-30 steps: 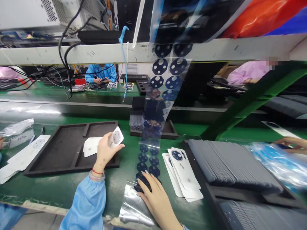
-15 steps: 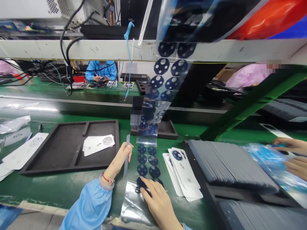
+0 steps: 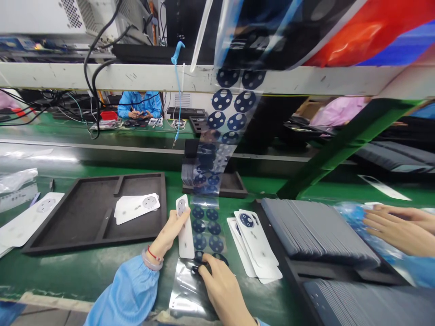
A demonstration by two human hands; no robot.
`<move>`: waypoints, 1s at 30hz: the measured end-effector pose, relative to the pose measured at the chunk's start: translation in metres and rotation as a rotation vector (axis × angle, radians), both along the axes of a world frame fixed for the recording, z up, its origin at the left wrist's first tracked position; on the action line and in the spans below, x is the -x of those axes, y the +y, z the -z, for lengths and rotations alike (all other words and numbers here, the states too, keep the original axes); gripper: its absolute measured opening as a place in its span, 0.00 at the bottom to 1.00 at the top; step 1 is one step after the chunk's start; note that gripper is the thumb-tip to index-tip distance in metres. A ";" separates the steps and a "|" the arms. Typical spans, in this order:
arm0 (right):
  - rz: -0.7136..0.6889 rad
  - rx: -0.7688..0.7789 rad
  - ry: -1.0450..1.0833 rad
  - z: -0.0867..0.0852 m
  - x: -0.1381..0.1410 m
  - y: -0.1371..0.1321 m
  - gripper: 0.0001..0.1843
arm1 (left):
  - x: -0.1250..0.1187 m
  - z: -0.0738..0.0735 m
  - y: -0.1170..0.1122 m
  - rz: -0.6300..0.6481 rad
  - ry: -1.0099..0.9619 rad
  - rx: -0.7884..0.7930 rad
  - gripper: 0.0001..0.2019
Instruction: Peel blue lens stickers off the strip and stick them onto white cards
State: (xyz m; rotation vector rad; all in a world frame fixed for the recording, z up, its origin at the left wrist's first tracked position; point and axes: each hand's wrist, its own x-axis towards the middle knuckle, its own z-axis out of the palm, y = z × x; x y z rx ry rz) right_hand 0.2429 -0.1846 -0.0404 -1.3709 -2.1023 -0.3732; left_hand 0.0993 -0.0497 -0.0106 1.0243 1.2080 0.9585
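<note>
My left hand [image 3: 170, 228] is closed round a white phone back cover [image 3: 185, 228] with a round camera hole, held upright over the green mat. My right hand [image 3: 220, 285] presses its fingertips on a dark round camera-ring sticker at the low end of a clear film strip [image 3: 212, 181] that hangs from above and carries several such stickers. To the right lies a small stack of white covers [image 3: 258, 246], the top one bearing a dark ring. In the black foam tray [image 3: 68, 222] on the left rest two more white covers [image 3: 136, 207].
A black tray of grey sheets [image 3: 316, 231] fills the right side. Another person's hands [image 3: 397, 224] work over blue film at the far right. More white covers [image 3: 27, 222] lie far left. Across the conveyor sits a person in blue [image 3: 139, 105].
My left hand has turned the white cover from edge-on to face-on and brought it beside the film strip. My right fingers have curled onto the lowest sticker. The other person's hands reached further in.
</note>
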 end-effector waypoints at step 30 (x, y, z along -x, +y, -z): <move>-0.058 0.608 1.737 -0.045 -0.022 0.102 0.15 | -0.020 -0.003 -0.025 0.184 0.023 -0.213 0.21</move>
